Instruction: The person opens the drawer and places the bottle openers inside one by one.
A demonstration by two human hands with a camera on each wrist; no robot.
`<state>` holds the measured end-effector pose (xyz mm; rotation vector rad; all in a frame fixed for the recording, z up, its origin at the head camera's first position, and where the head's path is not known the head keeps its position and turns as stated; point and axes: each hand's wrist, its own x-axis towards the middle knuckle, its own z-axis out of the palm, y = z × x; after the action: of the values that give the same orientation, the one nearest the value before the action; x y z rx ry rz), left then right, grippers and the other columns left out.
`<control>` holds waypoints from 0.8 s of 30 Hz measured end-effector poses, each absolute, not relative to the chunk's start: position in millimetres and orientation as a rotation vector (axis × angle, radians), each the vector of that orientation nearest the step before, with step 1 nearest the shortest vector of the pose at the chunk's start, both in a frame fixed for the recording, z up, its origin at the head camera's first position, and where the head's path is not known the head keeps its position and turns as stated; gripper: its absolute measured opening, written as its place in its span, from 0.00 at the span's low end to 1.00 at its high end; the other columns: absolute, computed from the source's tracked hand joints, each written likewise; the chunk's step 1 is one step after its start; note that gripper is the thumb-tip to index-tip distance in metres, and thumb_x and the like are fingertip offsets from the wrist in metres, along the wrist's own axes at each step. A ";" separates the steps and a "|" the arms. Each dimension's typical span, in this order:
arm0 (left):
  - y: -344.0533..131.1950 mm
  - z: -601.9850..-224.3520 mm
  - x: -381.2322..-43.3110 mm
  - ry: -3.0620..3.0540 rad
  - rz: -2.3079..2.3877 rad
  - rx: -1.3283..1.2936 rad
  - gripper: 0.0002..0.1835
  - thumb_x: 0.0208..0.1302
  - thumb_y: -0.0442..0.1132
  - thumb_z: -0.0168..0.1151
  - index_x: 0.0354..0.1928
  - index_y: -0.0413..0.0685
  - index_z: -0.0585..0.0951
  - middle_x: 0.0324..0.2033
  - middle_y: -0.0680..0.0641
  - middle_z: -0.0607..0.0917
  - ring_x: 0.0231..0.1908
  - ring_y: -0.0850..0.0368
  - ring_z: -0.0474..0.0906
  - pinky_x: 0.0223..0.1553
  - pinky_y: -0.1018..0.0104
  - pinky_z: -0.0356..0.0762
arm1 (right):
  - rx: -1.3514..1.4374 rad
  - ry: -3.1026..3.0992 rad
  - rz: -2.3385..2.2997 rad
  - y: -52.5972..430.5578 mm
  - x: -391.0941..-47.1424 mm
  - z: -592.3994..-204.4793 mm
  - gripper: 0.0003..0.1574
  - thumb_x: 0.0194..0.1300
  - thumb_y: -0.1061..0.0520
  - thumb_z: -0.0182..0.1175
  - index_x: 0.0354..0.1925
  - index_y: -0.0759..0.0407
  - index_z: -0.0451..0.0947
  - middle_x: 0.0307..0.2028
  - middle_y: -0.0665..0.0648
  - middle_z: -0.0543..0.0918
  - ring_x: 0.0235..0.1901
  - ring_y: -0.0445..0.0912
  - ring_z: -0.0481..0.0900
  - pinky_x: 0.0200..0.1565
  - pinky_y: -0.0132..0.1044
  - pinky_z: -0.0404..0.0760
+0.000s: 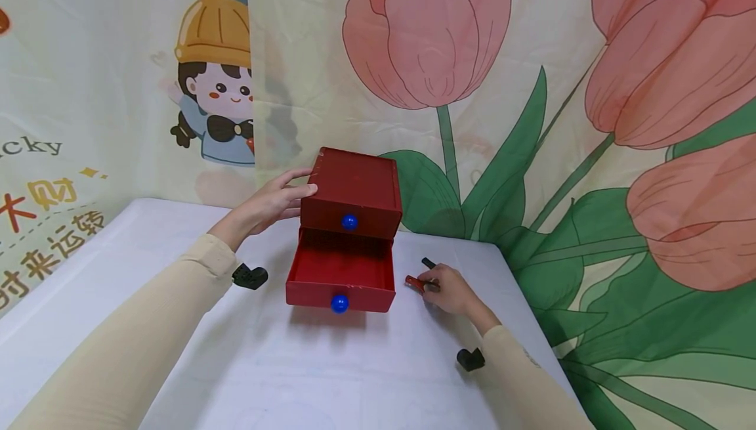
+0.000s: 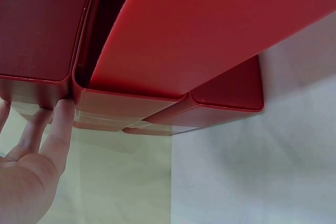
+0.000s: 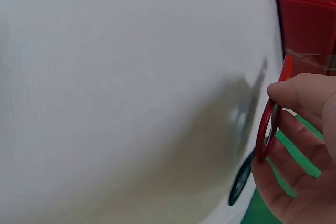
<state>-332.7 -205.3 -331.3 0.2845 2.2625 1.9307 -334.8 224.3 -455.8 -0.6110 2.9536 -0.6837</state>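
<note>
A red drawer box [image 1: 356,178] with two blue-knobbed drawers stands near the back of the table. Its upper drawer [image 1: 323,215] is closed; the lower drawer [image 1: 342,269] is pulled out and looks bare inside. My left hand [image 1: 268,205] rests against the box's upper left side, and the left wrist view shows its extended fingers [image 2: 62,129] touching that side. To the right of the box, my right hand [image 3: 310,145] pinches a thin red loop-shaped object [image 3: 261,140] between thumb and fingers. Just beyond it is a dark slim object [image 1: 428,262]; its kind is unclear.
A white-covered table [image 1: 331,377] spreads in front of the box. Behind it hangs a cloth backdrop [image 1: 319,75] with tulips and a cartoon figure. Small black pieces [image 1: 250,277] show by the wrists.
</note>
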 end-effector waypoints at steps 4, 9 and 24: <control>-205.2 -330.9 -332.1 2.263 1.927 0.283 0.47 0.77 0.55 0.63 0.87 0.60 0.47 0.80 0.40 0.64 0.75 0.34 0.68 0.73 0.45 0.71 | -0.693 2.963 -0.694 225.7 -330.5 -446.8 0.19 0.63 0.65 0.73 0.53 0.58 0.90 0.44 0.56 0.84 0.45 0.50 0.81 0.49 0.45 0.85; -204.7 -330.5 -332.0 2.267 1.919 0.280 0.48 0.76 0.55 0.63 0.87 0.60 0.47 0.80 0.40 0.64 0.75 0.35 0.68 0.72 0.46 0.72 | -0.784 2.954 -0.702 224.9 -323.3 -434.0 0.18 0.62 0.66 0.71 0.52 0.59 0.90 0.42 0.57 0.83 0.44 0.54 0.82 0.47 0.44 0.84; -204.3 -330.3 -332.1 2.261 1.923 0.278 0.48 0.77 0.55 0.63 0.87 0.60 0.47 0.80 0.40 0.63 0.75 0.35 0.67 0.73 0.45 0.70 | -0.945 2.949 -0.697 209.0 -298.5 -387.2 0.20 0.61 0.63 0.75 0.53 0.57 0.89 0.44 0.53 0.84 0.42 0.48 0.79 0.37 0.35 0.83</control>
<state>-332.1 -204.3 -330.3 0.2784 2.2613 1.9227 -298.5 209.0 -387.2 -0.9448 2.9485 -0.6968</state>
